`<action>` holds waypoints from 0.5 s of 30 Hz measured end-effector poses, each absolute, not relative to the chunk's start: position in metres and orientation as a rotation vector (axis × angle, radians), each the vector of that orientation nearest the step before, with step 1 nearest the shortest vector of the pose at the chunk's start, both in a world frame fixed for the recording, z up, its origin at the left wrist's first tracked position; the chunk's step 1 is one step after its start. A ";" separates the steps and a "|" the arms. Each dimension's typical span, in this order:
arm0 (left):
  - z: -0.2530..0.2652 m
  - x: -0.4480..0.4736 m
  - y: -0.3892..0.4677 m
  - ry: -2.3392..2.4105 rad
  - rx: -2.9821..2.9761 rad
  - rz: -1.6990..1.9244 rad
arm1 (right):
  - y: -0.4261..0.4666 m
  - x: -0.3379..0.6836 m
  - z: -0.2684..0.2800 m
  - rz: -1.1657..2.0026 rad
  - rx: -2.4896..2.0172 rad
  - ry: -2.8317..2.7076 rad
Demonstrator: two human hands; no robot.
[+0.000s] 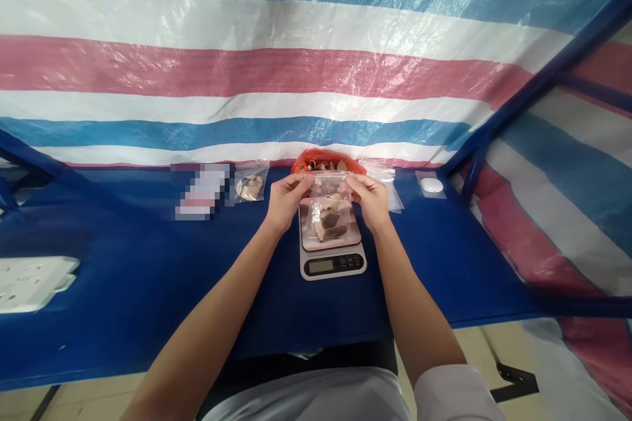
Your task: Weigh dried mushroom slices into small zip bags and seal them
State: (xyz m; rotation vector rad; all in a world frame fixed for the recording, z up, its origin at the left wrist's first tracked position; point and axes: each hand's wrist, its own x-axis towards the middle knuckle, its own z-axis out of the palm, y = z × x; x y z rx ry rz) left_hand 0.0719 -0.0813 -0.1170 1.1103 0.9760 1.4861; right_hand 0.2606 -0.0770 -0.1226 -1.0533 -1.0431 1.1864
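A clear zip bag (330, 218) with pale and dark brown dried pieces, perhaps mushroom slices, is over a kitchen scale (333, 265). Pinched at its top left corner is my left hand (290, 200), fingers closed on the plastic. My right hand (369, 198) grips the top right corner the same way, so the bag's mouth is stretched between them. Whether the bag's lower part rests on the scale plate, I cannot tell. The scale's display looks blank. Just behind my hands sits a red plastic bag (302, 161) holding more brown pieces.
Left of my hands lies a filled clear bag (250, 185), beside a blurred-out item (202, 192). Flat clear bags (390, 189) and a white oval object (432, 185) in plastic lie right. A white power strip (37, 283) is on the blue table (148, 289); striped sheeting (247, 72) rises behind.
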 end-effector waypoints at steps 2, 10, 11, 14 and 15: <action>-0.119 0.071 -0.083 0.970 1.109 1.489 | -0.076 0.260 -0.126 1.191 -1.045 -1.022; -0.126 0.070 -0.086 0.981 1.113 1.486 | -0.078 0.261 -0.129 1.169 -1.059 -1.068; -0.127 0.070 -0.086 0.982 1.108 1.488 | -0.079 0.261 -0.127 1.169 -1.052 -1.076; -0.128 0.070 -0.085 0.968 1.082 1.498 | -0.080 0.261 -0.126 1.165 -1.044 -1.068; -0.129 0.069 -0.085 0.961 1.072 1.499 | -0.080 0.261 -0.126 1.166 -1.049 -1.060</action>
